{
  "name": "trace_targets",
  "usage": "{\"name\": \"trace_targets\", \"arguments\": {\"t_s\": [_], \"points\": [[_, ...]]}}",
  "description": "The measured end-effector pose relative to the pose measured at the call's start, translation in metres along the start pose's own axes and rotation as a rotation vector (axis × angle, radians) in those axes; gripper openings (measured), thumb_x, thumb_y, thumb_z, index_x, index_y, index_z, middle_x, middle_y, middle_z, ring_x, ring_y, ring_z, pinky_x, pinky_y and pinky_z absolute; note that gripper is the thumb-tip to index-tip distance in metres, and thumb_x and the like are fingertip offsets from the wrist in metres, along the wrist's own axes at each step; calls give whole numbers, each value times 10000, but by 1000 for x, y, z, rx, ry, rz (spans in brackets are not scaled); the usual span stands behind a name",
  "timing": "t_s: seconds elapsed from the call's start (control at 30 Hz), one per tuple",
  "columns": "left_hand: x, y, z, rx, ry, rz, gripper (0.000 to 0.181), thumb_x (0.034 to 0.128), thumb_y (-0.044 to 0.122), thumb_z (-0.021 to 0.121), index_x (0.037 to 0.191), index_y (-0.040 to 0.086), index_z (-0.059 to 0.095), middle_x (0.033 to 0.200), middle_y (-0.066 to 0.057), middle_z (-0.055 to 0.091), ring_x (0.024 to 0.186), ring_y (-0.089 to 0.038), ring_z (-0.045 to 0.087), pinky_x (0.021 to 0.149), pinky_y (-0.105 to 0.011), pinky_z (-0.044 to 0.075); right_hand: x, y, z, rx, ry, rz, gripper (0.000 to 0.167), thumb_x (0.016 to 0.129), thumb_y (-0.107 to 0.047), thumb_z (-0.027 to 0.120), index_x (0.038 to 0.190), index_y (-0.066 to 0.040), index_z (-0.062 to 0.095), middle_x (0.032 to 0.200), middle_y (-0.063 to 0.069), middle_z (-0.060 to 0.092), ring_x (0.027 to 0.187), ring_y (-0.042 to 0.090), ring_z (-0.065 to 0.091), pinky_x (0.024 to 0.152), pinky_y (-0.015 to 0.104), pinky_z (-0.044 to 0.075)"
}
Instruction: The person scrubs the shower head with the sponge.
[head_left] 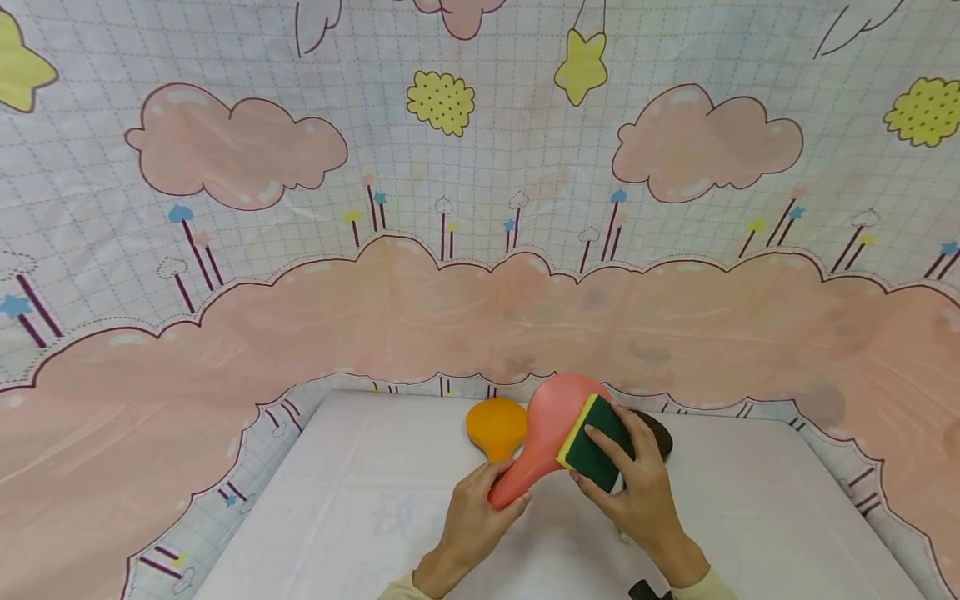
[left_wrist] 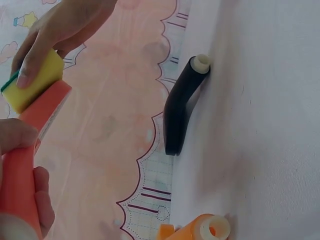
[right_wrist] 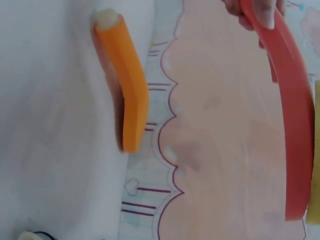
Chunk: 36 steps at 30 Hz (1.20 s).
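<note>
My left hand [head_left: 480, 517] grips the handle of a coral-pink hand shower head [head_left: 558, 417], its round head raised and tilted above the table. With thumb and fingers spread over it, my right hand [head_left: 645, 492] holds a yellow and green sponge [head_left: 600, 442]. The sponge's yellow side lies against the smooth back of the head; its green side faces me. In the left wrist view the yellow layer of the sponge [left_wrist: 40, 82] touches the pink head [left_wrist: 50, 105]. Part of the head's rim is hidden behind the sponge in the head view.
An orange shower head [head_left: 495, 427] lies at the back of the white table [head_left: 330, 492], left of the pink one. A black shower head [left_wrist: 185, 105] lies to the right, mostly hidden by my right hand in the head view. A patterned cloth [head_left: 480, 317] rises behind the table.
</note>
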<state>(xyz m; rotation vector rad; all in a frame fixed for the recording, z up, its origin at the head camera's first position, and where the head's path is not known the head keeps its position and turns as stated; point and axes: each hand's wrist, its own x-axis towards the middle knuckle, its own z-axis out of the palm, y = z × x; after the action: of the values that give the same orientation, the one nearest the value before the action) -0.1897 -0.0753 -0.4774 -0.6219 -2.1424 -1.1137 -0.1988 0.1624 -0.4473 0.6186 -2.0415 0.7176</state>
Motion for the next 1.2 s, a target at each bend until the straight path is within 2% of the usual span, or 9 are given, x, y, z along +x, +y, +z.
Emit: {"name": "trace_targets", "arguments": {"t_s": [0.23, 0.37, 0.6, 0.7, 0.87, 0.97, 1.03, 1.13, 1.2], "points": [[0, 4, 2, -48, -45, -100, 385, 748, 167, 840, 1091, 86, 683, 903, 23, 694, 749, -34, 549, 657, -193, 465, 1, -10, 5, 5, 43, -105, 543, 888, -617, 585, 1210, -194, 693, 1418, 232, 502, 1267, 381, 451, 1162, 146, 219], [0, 5, 1, -61, -45, -113, 388, 746, 166, 841, 1091, 85, 685, 903, 23, 695, 752, -32, 556, 661, -195, 467, 2, -9, 3, 1, 44, -115, 539, 890, -617, 581, 1207, -196, 693, 1408, 228, 510, 1258, 378, 457, 1159, 143, 220], [-1, 1, -4, -30, -4, -35, 425, 696, 139, 871, 1077, 88, 691, 896, 16, 695, 753, -34, 585, 658, -193, 485, 2, 0, -8, 1, 2, -16, 599, 869, -651, 572, 1233, -189, 681, 1434, 226, 479, 1287, 351, 433, 1103, 101, 233], [-1, -1, -6, -36, -10, -16, 440, 686, 118, 874, 1084, 84, 689, 903, 13, 697, 761, -33, 591, 665, -204, 502, 2, 5, -13, -9, -26, 50, 574, 831, -580, 694, 1252, -191, 670, 1469, 198, 456, 1318, 325, 420, 1047, 100, 307], [-2, -3, -8, -49, -41, -30, 430, 695, 108, 863, 1089, 66, 695, 886, 16, 687, 747, -27, 569, 660, -202, 501, 1, 11, -17, -37, -70, 109, 655, 651, -271, 886, 1263, -198, 663, 1490, 167, 440, 1341, 294, 409, 940, 280, 511], [-3, -3, -8, -52, -55, -46, 386, 710, 121, 855, 1061, 63, 705, 873, 26, 676, 737, -26, 552, 648, -192, 484, 0, 12, -16, -49, -74, 110, 677, 619, -229, 895, 1256, -197, 665, 1480, 175, 445, 1329, 307, 415, 871, 422, 565], [-3, -3, -7, -52, -59, -57, 356, 716, 132, 853, 1035, 71, 709, 867, 35, 671, 737, -25, 554, 646, -190, 479, 0, 12, -15, -51, -69, 108, 675, 620, -235, 893, 1254, -201, 666, 1473, 181, 449, 1323, 309, 417, 850, 453, 571], [-2, -2, -7, -47, -57, -70, 354, 712, 142, 859, 1025, 76, 707, 862, 38, 670, 745, -25, 569, 650, -194, 482, -1, 12, -12, -36, -51, 92, 630, 670, -312, 875, 1255, -205, 667, 1464, 196, 455, 1317, 320, 419, 911, 355, 535], [-1, -2, -6, -34, -56, -76, 362, 707, 148, 863, 1025, 78, 706, 863, 37, 671, 747, -27, 570, 653, -195, 478, -2, 11, -8, -19, -38, 69, 570, 751, -435, 819, 1252, -207, 671, 1462, 200, 458, 1313, 330, 421, 995, 251, 447]]}}
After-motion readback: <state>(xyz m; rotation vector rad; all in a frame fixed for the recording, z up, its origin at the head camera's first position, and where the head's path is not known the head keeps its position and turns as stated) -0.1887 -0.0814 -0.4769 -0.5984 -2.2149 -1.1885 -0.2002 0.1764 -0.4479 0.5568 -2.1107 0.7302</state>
